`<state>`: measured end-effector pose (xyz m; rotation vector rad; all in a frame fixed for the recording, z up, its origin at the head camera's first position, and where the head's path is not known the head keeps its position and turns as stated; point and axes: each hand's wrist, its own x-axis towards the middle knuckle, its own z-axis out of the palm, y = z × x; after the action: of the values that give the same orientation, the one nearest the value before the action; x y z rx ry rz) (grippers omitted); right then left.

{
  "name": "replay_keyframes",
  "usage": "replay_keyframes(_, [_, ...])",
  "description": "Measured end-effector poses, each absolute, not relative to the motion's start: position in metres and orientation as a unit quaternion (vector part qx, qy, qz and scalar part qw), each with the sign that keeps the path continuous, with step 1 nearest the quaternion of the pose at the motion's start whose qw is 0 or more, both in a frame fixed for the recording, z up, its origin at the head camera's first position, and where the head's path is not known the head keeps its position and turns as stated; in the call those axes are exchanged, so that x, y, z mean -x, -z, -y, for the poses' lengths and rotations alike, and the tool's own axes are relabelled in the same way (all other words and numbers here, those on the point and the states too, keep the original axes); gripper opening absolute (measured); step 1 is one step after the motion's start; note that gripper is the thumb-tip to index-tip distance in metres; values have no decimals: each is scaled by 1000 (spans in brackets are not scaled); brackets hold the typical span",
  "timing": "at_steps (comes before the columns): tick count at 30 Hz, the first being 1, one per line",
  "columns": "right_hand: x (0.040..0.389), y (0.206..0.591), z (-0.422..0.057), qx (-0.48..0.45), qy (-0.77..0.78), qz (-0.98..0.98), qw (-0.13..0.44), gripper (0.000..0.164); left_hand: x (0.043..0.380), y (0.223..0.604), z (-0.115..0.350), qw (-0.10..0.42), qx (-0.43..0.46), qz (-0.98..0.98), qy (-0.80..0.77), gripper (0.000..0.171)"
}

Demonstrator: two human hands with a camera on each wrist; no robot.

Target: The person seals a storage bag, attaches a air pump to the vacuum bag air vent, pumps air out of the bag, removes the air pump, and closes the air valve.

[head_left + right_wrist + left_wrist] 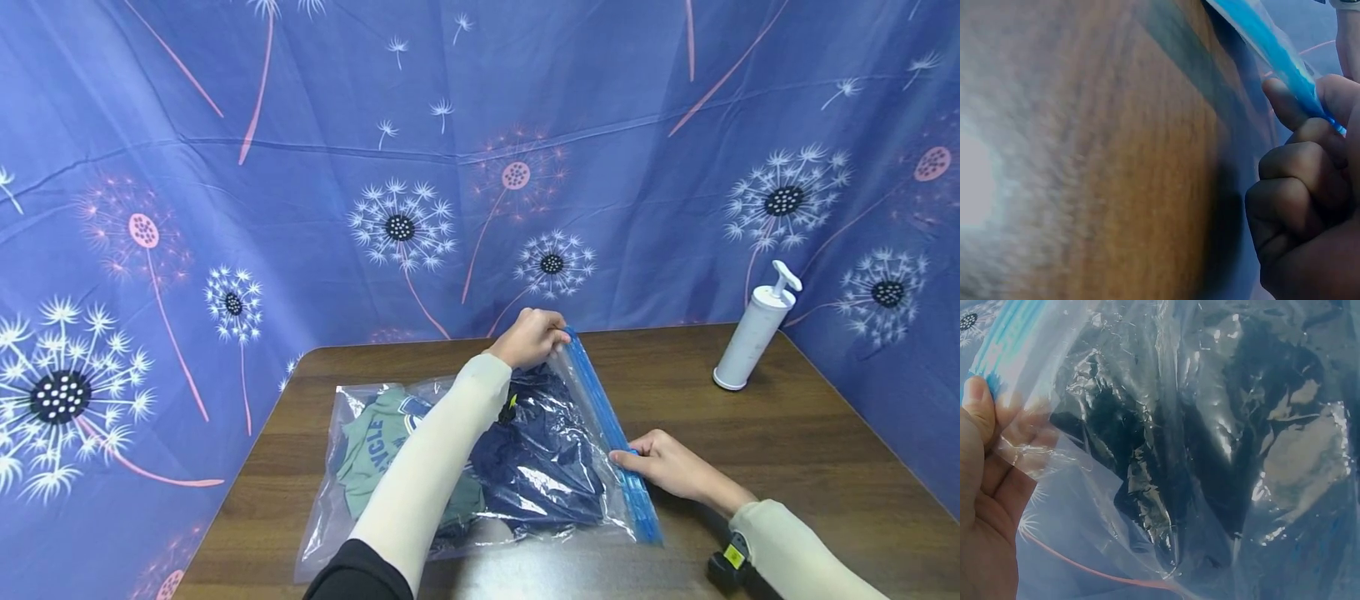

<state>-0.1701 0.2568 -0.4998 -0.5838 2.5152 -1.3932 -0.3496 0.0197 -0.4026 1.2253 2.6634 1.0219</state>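
Observation:
A clear plastic storage bag point(318, 533) with a blue zip strip point(600, 392) lies on the table. Inside it are a green garment point(371, 446) with dark lettering and dark navy clothing point(540, 475). My left hand point(531, 337) pinches the far corner of the bag at the strip; the left wrist view shows the thumb point(979, 403) on the blue edge and fingers behind the film. Nearer the front, my right hand point(671, 467) pinches the strip between thumb and forefinger. Its other fingers point(1291, 200) are curled in the right wrist view.
A white hand pump point(753, 337) with a T-shaped handle stands at the back right of the wooden table point(810, 433). Behind the table hangs a blue curtain point(315, 192) with dandelion prints. The left forearm point(442, 454) crosses over the bag.

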Motion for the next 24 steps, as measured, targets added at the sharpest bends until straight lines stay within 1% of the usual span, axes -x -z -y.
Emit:
replay_keyframes(12, [157,502,-257,196,458,-862,98,55,351,398,-13,9,-389,-859,-332,19])
replay_keyframes(15, [153,502,-256,197,464,-858,99,54,351,398,-11,20,-383,-861,-335,19])
replay_keyframes(21, [144,504,-254,215,464,-857,62,51,354,400,-12,17,-385,-862,-329,18])
replay_keyframes(24, [142,505,-254,215,470,-854,65,51,356,401,-10,15,-387,-862,-326,17])
